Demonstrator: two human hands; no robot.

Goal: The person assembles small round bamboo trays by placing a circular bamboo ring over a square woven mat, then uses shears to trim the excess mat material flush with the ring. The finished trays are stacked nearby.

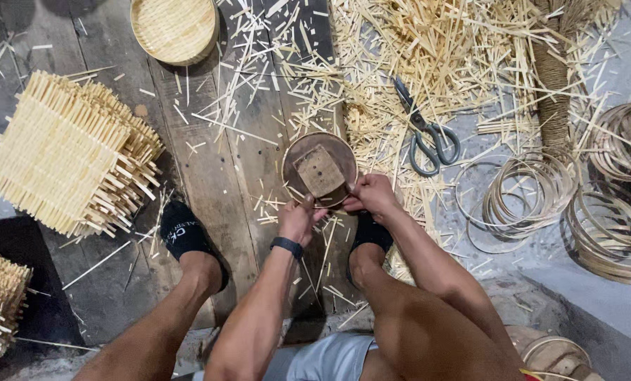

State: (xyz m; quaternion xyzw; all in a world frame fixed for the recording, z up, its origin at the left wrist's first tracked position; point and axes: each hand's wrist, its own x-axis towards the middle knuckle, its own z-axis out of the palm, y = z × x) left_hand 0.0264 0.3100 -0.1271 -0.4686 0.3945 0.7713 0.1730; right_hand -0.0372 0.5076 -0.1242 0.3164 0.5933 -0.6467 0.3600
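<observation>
Both hands grip a round wooden mould (320, 170) on the plank floor (224, 162) between the feet; left hand (298, 217) at its near edge, right hand (373, 194) beside; scissors (425, 130) lie near among bamboo splinters (428, 49).

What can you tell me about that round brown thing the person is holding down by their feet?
The round wooden disc looks dark brown and worn, with a paler square block fixed at its centre, dotted with small holes. It faces up toward the camera, low over the plank floor among scattered bamboo splinters. The left hand grips its lower left edge and the right hand its lower right edge. Grey-handled scissors lie apart, to its right.
</observation>
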